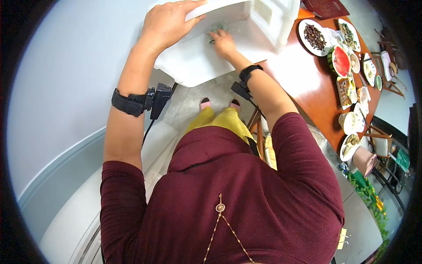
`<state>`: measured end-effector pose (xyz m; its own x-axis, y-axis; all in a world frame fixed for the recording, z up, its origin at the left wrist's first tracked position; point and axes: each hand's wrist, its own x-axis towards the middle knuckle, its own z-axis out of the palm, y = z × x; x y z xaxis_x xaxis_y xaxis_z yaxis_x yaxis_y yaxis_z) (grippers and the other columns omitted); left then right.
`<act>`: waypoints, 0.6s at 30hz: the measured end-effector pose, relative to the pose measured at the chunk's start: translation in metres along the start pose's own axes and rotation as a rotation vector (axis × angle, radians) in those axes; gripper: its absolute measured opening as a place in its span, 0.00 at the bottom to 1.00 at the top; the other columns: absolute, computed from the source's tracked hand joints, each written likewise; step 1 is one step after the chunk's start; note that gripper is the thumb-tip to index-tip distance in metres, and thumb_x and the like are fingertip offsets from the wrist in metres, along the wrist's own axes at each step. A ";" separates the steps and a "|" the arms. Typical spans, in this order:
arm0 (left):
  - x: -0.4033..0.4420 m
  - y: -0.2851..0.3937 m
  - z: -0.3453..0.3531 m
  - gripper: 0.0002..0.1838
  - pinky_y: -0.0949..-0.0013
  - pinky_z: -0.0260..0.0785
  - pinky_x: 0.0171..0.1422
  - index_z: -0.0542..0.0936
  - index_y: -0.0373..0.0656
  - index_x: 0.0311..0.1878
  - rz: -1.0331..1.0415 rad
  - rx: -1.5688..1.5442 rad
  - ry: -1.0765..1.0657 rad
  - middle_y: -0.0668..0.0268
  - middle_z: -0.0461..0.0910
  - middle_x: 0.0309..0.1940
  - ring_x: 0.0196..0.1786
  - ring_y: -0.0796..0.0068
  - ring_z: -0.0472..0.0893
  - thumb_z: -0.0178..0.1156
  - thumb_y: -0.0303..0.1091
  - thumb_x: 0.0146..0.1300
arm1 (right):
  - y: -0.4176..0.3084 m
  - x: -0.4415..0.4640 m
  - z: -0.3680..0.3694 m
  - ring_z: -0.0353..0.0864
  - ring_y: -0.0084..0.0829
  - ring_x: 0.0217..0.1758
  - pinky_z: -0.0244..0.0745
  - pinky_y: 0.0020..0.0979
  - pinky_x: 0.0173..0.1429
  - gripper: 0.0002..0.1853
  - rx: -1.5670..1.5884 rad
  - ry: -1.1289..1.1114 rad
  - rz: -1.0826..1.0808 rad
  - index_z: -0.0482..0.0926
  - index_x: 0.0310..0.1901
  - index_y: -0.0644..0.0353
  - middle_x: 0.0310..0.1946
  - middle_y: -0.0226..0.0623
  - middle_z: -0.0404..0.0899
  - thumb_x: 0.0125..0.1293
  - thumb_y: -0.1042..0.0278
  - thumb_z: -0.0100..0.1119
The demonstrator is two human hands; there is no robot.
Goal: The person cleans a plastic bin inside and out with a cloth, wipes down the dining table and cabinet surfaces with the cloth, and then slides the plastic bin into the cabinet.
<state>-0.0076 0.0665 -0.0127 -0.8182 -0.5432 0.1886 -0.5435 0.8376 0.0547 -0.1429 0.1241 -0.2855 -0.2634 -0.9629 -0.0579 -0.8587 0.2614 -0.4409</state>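
My left hand (pixel 169 24) is closed over the near left rim of a white plastic storage bin (pixel 189 72), thumb and fingers on its edge. The bin is tilted, its opening toward me. Inside it, my right hand (pixel 224 44) reaches down with fingers bent around a small green, leafy-looking clump (pixel 217 30) on the bin's inner surface. The fingers partly cover the clump, so its exact kind is unclear. A pale label (pixel 263 11) shows on the bin's wall.
On my right stands a brown wooden table (pixel 303 83) with a plate of dark pieces (pixel 314 37), a cut watermelon (pixel 341 61), several dishes and a pink bin (pixel 365 162). A pale wall (pixel 66 79) rises on my left. Chairs stand beyond the table.
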 end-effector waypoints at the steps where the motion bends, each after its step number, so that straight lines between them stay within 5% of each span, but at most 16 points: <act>1: -0.001 -0.003 0.003 0.20 0.59 0.77 0.47 0.81 0.63 0.56 0.030 -0.027 0.030 0.66 0.84 0.46 0.43 0.59 0.84 0.56 0.55 0.64 | -0.012 0.003 0.006 0.65 0.48 0.66 0.62 0.42 0.70 0.29 0.014 -0.032 -0.059 0.70 0.65 0.45 0.65 0.43 0.66 0.60 0.74 0.50; 3: -0.002 -0.004 0.000 0.21 0.58 0.77 0.47 0.81 0.62 0.56 0.059 -0.049 0.055 0.64 0.85 0.44 0.42 0.57 0.84 0.55 0.56 0.64 | -0.034 0.007 0.016 0.66 0.47 0.66 0.62 0.41 0.70 0.28 0.035 -0.065 -0.121 0.71 0.64 0.44 0.66 0.41 0.66 0.60 0.74 0.51; 5: -0.001 0.004 -0.009 0.20 0.60 0.73 0.56 0.82 0.46 0.53 0.062 -0.168 0.078 0.56 0.82 0.48 0.50 0.57 0.81 0.60 0.38 0.56 | -0.052 0.007 0.024 0.68 0.44 0.65 0.66 0.41 0.68 0.27 0.084 -0.099 -0.299 0.74 0.61 0.42 0.64 0.38 0.69 0.59 0.74 0.51; 12: -0.002 0.004 -0.008 0.18 0.58 0.74 0.53 0.83 0.47 0.50 0.030 -0.155 0.124 0.56 0.83 0.46 0.47 0.54 0.81 0.60 0.38 0.57 | -0.071 -0.020 0.023 0.74 0.44 0.58 0.71 0.42 0.61 0.21 0.198 -0.174 -0.356 0.80 0.52 0.41 0.54 0.32 0.76 0.58 0.74 0.52; 18: 0.011 0.002 -0.013 0.16 0.55 0.74 0.48 0.83 0.47 0.50 -0.059 -0.212 0.082 0.53 0.83 0.41 0.43 0.50 0.81 0.59 0.40 0.59 | -0.056 -0.053 -0.009 0.75 0.42 0.56 0.68 0.38 0.63 0.19 0.278 -0.295 -0.492 0.82 0.44 0.49 0.48 0.32 0.79 0.53 0.76 0.48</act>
<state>-0.0150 0.0628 0.0017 -0.7635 -0.5922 0.2577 -0.5310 0.8027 0.2713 -0.0849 0.1607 -0.2497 0.2996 -0.9539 -0.0162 -0.6913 -0.2053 -0.6928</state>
